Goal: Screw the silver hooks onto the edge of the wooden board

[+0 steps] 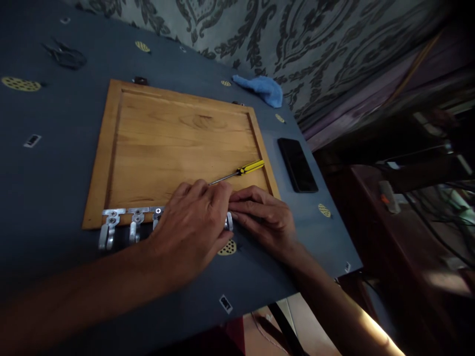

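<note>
A framed wooden board (178, 143) lies flat on the blue-grey table covering. Along its near edge runs a metal hook rail (138, 211) with several silver hooks and crosshead screws. My left hand (193, 222) is closed over the rail's right part and hides it; one hook (229, 221) shows by its fingers. Beside it, at the rail's right end, my right hand (265, 217) is closed in a pinch, and whatever lies between its fingertips is hidden. A screwdriver (250, 167) with a yellow and black handle rests on the board, its tip just beyond my left hand.
A black phone (298, 164) lies right of the board. A blue cloth (261, 89) is at the far edge by the patterned wall. Scissors or pliers (66, 54), too dim to tell, lie far left. Dark furniture with cables (434, 217) stands beyond the table's right edge.
</note>
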Demonstrator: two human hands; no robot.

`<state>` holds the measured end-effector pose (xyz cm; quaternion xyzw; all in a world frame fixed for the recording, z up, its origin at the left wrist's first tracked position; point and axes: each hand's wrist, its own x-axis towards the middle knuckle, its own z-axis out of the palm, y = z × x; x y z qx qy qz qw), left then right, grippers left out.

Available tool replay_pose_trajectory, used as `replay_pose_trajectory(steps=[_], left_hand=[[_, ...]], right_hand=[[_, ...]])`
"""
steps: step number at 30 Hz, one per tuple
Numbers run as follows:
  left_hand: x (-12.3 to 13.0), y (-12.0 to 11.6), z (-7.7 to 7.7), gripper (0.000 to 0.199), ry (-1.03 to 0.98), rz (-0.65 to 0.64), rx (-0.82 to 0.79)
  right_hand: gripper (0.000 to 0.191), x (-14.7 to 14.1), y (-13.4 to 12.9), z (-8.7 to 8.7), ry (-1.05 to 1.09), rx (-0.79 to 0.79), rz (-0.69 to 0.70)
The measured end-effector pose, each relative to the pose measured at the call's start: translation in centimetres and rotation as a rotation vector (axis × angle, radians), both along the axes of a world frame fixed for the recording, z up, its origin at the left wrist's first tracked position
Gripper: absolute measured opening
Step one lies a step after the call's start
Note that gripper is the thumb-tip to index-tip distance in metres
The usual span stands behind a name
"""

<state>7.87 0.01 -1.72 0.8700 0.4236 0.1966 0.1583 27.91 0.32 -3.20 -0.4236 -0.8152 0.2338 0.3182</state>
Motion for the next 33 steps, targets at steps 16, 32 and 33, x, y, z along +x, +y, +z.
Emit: replay_pose_trajectory(steps=[16, 32, 33], left_hand=[[-0.01, -0.01, 0.02, 0.036, 0.009, -0.013, -0.003], [-0.07, 0.01, -0.11, 0.039, 0.0, -0.028, 0.029], [-0.08, 0.05, -0.11, 0.039, -0.001, -0.03, 0.03]], right_hand=[[0.011, -0.13, -0.03, 0.06, 0.028, 0.029, -0.013], [0.008, -0.26, -0.11, 0.02, 0.015, 0.06, 0.012], [0.008, -0.23, -0.1, 0.02, 0.014, 0.062, 0.016]])
